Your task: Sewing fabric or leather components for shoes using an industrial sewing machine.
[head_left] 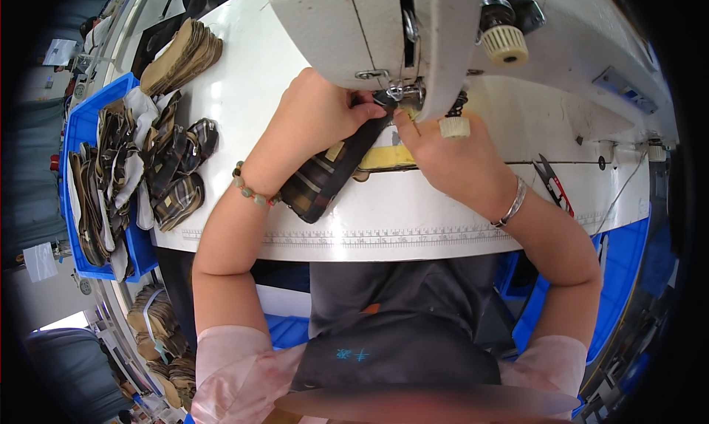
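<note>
A dark plaid fabric piece [317, 180] with a black band along its edge runs slantwise up to the presser foot [399, 93] of a white sewing machine [347, 32]. My left hand [317, 114] pinches its upper end between thumb and fingers, just left of the foot. On the other side of the foot is my right hand [458, 154], fingers bent, a fingertip close to the band's edge. The machine head and a knob partly hide those fingers, so what they hold is unclear. Beneath the wrist a yellow strip [388, 158] lies on the white table [413, 202].
Red-handled thread snips [552, 186] lie right of my right wrist. A printed ruler [354, 238] follows the table's front edge. At left, a blue bin [83, 121] holds several plaid pieces [166, 165], some spilling onto the table. Behind it sits a brown fabric stack [181, 57].
</note>
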Tool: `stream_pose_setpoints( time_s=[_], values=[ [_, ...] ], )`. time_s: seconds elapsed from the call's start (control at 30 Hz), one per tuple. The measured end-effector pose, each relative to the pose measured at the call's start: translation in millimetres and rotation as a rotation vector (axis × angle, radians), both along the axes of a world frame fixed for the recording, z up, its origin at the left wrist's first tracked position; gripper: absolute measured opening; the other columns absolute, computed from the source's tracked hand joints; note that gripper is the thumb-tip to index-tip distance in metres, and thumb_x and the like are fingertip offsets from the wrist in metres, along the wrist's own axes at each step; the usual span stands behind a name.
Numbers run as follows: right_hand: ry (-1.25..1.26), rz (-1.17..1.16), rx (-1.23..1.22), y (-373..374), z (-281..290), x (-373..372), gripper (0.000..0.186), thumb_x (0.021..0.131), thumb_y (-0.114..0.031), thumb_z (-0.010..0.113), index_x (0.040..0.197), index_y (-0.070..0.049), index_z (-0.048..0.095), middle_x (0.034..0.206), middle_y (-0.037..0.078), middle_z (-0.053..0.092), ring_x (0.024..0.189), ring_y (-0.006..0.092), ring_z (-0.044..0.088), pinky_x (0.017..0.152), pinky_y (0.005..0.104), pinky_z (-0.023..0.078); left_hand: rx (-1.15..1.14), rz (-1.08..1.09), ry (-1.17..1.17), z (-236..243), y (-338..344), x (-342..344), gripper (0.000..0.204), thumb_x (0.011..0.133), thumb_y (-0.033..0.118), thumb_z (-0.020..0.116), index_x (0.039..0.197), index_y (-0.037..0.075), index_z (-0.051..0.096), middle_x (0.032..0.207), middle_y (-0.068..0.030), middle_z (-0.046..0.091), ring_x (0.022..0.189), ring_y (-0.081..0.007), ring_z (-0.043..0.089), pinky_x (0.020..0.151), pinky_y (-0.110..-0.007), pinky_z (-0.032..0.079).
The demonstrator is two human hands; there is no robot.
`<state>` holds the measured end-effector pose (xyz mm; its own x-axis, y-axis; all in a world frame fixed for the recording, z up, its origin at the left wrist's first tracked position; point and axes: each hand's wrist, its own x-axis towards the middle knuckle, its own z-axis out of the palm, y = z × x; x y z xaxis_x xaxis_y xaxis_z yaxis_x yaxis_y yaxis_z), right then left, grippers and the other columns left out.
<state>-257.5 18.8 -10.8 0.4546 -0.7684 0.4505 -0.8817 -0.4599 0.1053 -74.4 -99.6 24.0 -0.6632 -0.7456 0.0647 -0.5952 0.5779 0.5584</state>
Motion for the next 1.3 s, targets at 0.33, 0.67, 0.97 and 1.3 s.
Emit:
stream_pose_setpoints(
  time_s=[0.33,0.67,0.97,1.3],
  values=[
    [-0.106,0.024,0.043,-0.8,-2.8,0.4,0.024,0.074,-0.010,0.066,0.095,-0.004,0.075,0.052,0.005,0.053,0.050,0.0224,0.059,0.047,0.0357,0.045,-0.089,0.031,-0.087,5.4,5.2,-2.6,0.018,0.075,0.022,0.084,0.084,0.009,0.074,0.072,-0.0036,0.070,0.065,-0.0250,0.066,0.060,-0.037,0.051],
    [-0.078,-0.054,0.026,0.1,-7.8,-1.1,0.041,0.078,-0.009,0.065,0.117,-0.002,0.071,0.053,0.004,0.055,0.046,0.0220,0.058,0.046,0.0364,0.045,-0.177,0.027,-0.104,-4.3,4.4,-3.6,0.016,0.077,0.028,0.082,0.078,0.013,0.075,0.069,-0.0033,0.070,0.065,-0.0271,0.067,0.059,-0.038,0.051],
    [-0.032,-0.046,0.092,-2.0,-2.6,1.4,0.041,0.075,-0.008,0.065,0.114,0.001,0.071,0.053,0.004,0.054,0.049,0.0218,0.059,0.048,0.0353,0.046,-0.104,0.038,-0.123,3.6,3.8,-3.7,0.017,0.073,0.024,0.084,0.077,0.011,0.073,0.070,-0.0030,0.069,0.070,-0.0264,0.066,0.061,-0.038,0.051],
    [-0.117,0.039,-0.011,-6.0,-10.5,-1.3,0.008,0.076,-0.011,0.067,0.071,-0.009,0.072,0.055,0.006,0.057,0.053,0.0216,0.062,0.049,0.0349,0.048,-0.112,0.078,-0.174,7.1,9.2,-7.3,0.018,0.073,0.025,0.085,0.081,0.011,0.074,0.070,-0.0031,0.069,0.068,-0.0258,0.066,0.062,-0.038,0.051]
  ],
)
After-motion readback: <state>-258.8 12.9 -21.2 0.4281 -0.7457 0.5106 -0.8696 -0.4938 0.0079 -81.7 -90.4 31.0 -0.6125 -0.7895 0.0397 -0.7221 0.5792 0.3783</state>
